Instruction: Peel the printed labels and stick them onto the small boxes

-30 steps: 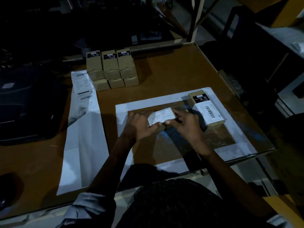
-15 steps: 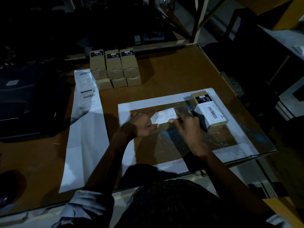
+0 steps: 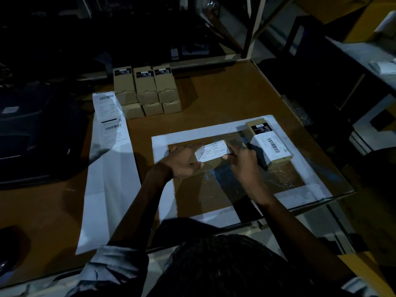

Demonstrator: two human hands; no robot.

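A small brown box lies in the middle of the white-bordered mat with a white printed label across its top. My left hand grips the box's left end, thumb under the front edge. At the right end, my right hand holds the box, its fingertips on the label's right edge. A labelled box lies just right of my right hand. The label strip, with printed labels at its far end, lies to the left.
A stack of several unlabelled brown boxes stands at the back of the brown table. Left of the strip sits a dark printer. The table's right edge drops off to dark shelving. A metal post rises behind.
Both hands with the box have shifted slightly away from me. The label lies flatter on the box top, and my right fingers now sit at its right edge.
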